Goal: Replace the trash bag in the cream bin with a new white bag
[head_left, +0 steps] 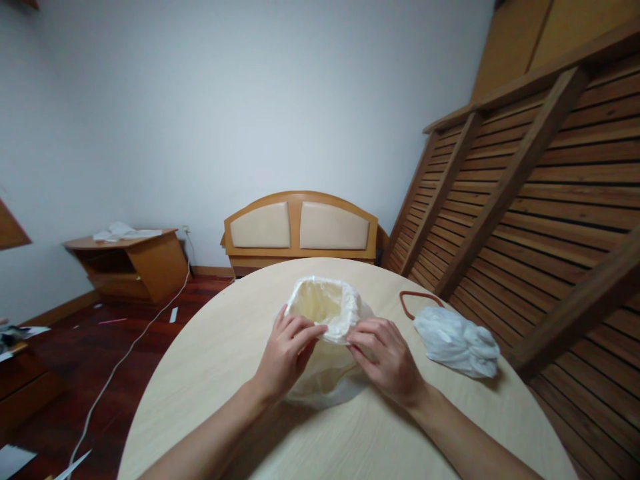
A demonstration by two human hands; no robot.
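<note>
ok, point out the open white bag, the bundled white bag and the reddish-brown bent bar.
Open white bag [351, 307]: head view, right side of its gathered rim.
Bundled white bag [453, 341]: head view, middle of its crumpled surface.
Reddish-brown bent bar [421, 293]: head view, its far stretch.

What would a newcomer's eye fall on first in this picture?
Probably the white plastic bag mid-picture on the round table, held at its open top by the left hand and right hand. Next, perhaps, the crumpled white bundle and reddish-brown loop to its right. The slatted wooden frame along the right side also stands out.
</note>
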